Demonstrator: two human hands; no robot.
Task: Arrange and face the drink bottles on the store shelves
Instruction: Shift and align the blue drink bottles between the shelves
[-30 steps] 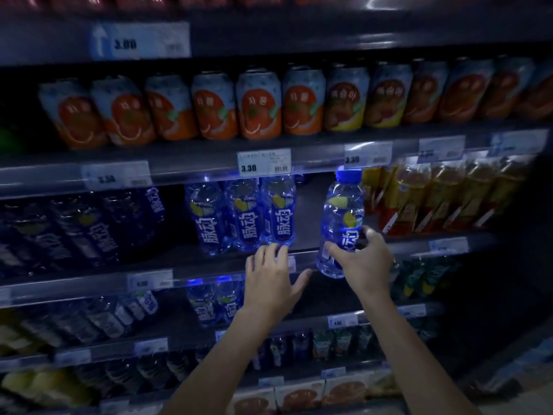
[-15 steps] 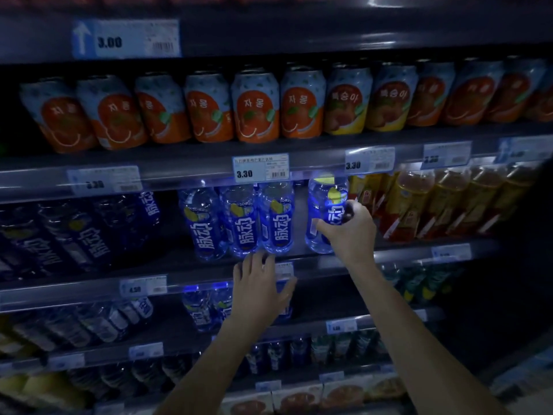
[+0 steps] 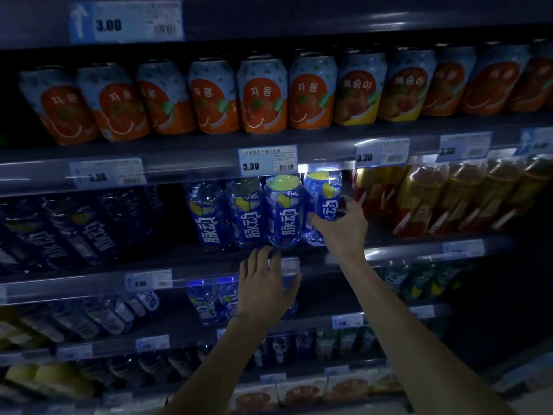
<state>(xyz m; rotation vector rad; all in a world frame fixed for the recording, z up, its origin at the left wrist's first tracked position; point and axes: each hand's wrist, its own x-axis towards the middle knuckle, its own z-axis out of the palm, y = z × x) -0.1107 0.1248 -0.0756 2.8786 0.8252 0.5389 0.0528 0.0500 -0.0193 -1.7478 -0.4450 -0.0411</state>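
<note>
Blue-labelled drink bottles stand in a row on the middle shelf (image 3: 209,262). My right hand (image 3: 341,226) grips the rightmost blue bottle (image 3: 323,202), which stands upright against its neighbour (image 3: 282,214) with the white lettering facing out. Two more blue bottles (image 3: 227,217) stand to the left of them. My left hand (image 3: 266,287) rests flat, fingers apart, on the shelf's front edge just below the row, holding nothing.
Orange and peach cans (image 3: 263,94) line the shelf above. Yellow tea bottles (image 3: 443,196) stand right of the blue row, dark bottles (image 3: 74,229) to its left. Price tags (image 3: 267,160) hang on the shelf rails. Lower shelves hold more bottles (image 3: 209,301) and cartons (image 3: 302,393).
My right hand lifted the blue bottle from in front of the shelf edge up and left onto the shelf, beside the row. My left hand stayed at the shelf edge.
</note>
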